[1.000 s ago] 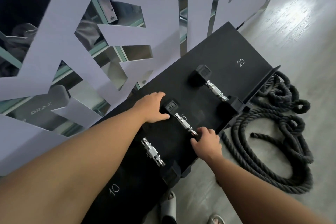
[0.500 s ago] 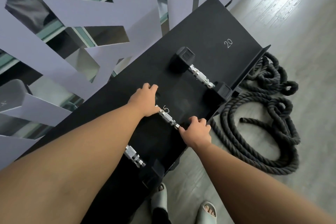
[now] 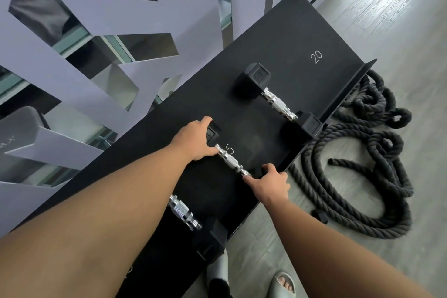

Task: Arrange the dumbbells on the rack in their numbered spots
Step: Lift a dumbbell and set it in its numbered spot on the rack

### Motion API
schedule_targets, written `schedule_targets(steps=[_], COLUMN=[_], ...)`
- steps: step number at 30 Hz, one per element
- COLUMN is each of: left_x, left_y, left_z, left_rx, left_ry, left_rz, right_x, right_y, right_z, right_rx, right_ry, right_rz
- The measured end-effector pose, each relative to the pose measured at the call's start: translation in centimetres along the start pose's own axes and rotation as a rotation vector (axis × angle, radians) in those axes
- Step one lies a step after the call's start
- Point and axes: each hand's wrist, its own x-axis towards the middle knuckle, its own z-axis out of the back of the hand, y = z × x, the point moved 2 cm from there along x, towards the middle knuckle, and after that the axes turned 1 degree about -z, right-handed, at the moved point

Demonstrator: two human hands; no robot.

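Note:
A black sloped rack [image 3: 300,31] carries white numbers, with "20" at its right end. A small black dumbbell with a chrome handle [image 3: 231,161] lies across the spot marked "5". My left hand [image 3: 194,139] grips its far head. My right hand [image 3: 269,180] grips its near head at the rack's front edge. A larger dumbbell [image 3: 278,103] lies to the right, between the "5" and the "20". A third dumbbell [image 3: 185,214] lies to the left, its far head hidden under my left forearm.
A thick black rope [image 3: 358,172] lies coiled on the grey floor to the right of the rack. Behind the rack stands a mirrored wall with pale panels [image 3: 135,17]. My feet in slippers [image 3: 281,284] are below the rack's front edge.
The view has shifted slightly. Both hands have stayed on the heads of the small dumbbell over the "5" mark, and more of its far head shows past my left hand now.

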Motion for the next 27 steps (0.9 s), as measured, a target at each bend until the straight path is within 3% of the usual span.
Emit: schedule_targets(steps=[10,16,27], left_x=[-0.8,-0.5,-4.6], left_y=[0.0,0.1,0.4], left_z=[-0.7,-0.5,5.1], left_rx=[-0.016,-0.082,0.067], left_ry=[-0.088,-0.098,-0.194], left_rz=[-0.061,0.036,-0.057], right_x=[0.3,0.3,-5.5], right_y=[-0.7,-0.4,1.7], right_z=[-0.8,-0.5,-0.8], right_rx=[0.083,0.163,0.299], right_ry=[-0.023,-0.035,0.015], right_rz=[-0.039,-0.118,-0.123])
